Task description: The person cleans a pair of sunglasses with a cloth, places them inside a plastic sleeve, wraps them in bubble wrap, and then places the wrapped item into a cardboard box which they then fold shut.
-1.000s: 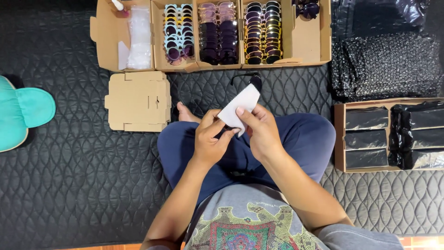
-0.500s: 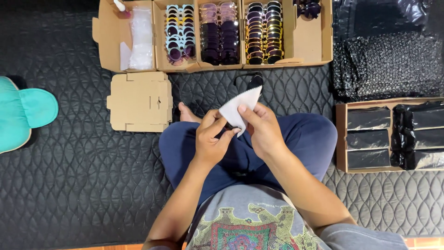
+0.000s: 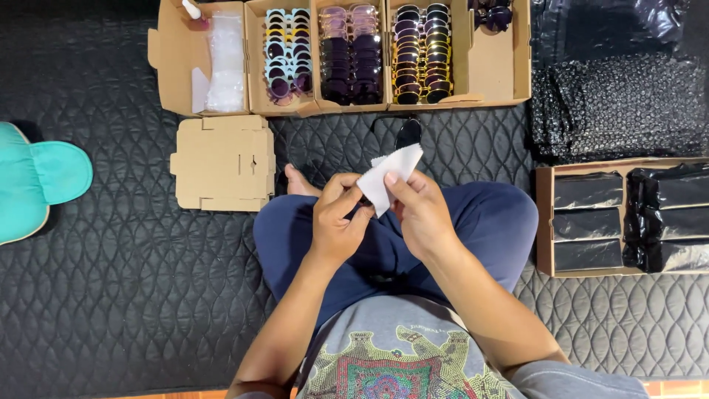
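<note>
- Left hand (image 3: pixel 336 218) and right hand (image 3: pixel 419 210) meet at frame centre over the lap, both pinching a white cloth (image 3: pixel 388 177).
- Cloth sticks up between the fingers; dark sunglasses (image 3: pixel 406 133) show just above it, partly hidden.
- Flat cardboard (image 3: pixel 221 162) lies left of the hands on the black mat (image 3: pixel 111 295).
- Boxes of sunglasses (image 3: pixel 354 55) line the top.
- Box of black pouches (image 3: pixel 628 218) sits at right; teal cushion (image 3: pixel 37 181) at left edge.
</note>
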